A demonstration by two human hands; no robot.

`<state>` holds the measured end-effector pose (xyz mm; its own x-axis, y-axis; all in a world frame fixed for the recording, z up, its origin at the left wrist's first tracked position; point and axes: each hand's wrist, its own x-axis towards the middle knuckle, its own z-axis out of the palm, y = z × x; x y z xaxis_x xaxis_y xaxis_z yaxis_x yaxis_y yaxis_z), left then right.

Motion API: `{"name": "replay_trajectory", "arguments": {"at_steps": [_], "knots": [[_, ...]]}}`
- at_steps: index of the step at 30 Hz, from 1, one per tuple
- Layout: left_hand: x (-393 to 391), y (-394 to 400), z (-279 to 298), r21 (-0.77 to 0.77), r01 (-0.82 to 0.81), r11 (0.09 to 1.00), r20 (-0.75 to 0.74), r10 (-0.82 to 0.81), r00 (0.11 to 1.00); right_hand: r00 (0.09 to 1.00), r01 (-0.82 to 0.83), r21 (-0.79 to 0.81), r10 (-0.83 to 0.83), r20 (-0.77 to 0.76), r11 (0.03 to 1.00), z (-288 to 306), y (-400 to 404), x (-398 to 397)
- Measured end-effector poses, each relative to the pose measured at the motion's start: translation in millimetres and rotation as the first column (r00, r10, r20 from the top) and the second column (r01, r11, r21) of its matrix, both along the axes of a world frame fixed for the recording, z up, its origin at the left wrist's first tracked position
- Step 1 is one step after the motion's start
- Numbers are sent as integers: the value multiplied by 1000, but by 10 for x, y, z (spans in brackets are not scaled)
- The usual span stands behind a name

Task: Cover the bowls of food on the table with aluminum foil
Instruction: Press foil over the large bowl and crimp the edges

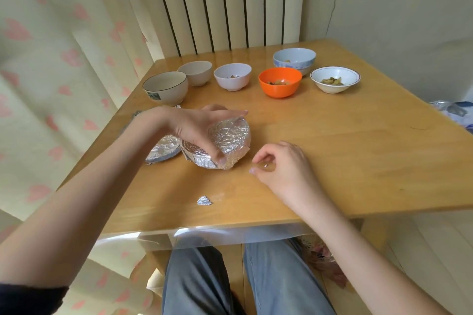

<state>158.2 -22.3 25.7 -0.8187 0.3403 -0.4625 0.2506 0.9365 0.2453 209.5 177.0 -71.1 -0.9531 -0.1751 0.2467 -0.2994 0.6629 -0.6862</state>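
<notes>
A foil-wrapped bowl [230, 140] sits tilted near the middle of the wooden table [358, 151]. My left hand [197, 128] grips it from above, thumb on its near rim and fingers over the far side. A second foil-covered bowl [163, 151] lies just left of it, partly hidden by my left wrist. My right hand [279, 163] hovers to the right of the wrapped bowl and pinches a tiny foil scrap [266, 166] between thumb and fingertips. Another small foil scrap [204, 201] lies near the table's front edge.
Uncovered bowls line the back: a dark-rimmed bowl [166, 87], a beige bowl [195, 73], a white bowl [232, 76], an orange bowl [280, 82], a blue-patterned bowl [294, 60] and a shallow white bowl [335, 79]. Foil material [450, 110] lies at the right edge.
</notes>
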Motion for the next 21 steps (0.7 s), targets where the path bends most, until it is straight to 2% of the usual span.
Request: {"name": "replay_trajectory", "arguments": {"at_steps": [2,5,6,8,10,14,18,21], "knots": [[-3,43,-4,-26,-26,999,-26,26,999,1000,8,-11,-7,12,1000,-36,-62,50],[16,109,-10,-50,-98,994,-74,95,993,976,41,-268,19,216,962,-18,-158,112],[18,126,-5,-48,-110,993,-81,106,991,946,66,-397,69,316,915,6,-179,128],[20,143,3,-33,-125,992,-90,122,988,832,152,-637,250,495,755,56,-206,162],[32,137,-4,-26,-139,990,-104,135,985,733,250,-748,384,561,615,99,-225,193],[54,60,-49,56,-208,976,-99,213,972,663,442,-833,504,553,333,138,-284,203],[66,-2,-72,117,-227,967,-83,237,968,643,520,-821,525,558,235,176,-325,180],[74,-1,-75,129,-223,966,-72,233,970,642,545,-813,520,563,207,201,-318,173]]}}
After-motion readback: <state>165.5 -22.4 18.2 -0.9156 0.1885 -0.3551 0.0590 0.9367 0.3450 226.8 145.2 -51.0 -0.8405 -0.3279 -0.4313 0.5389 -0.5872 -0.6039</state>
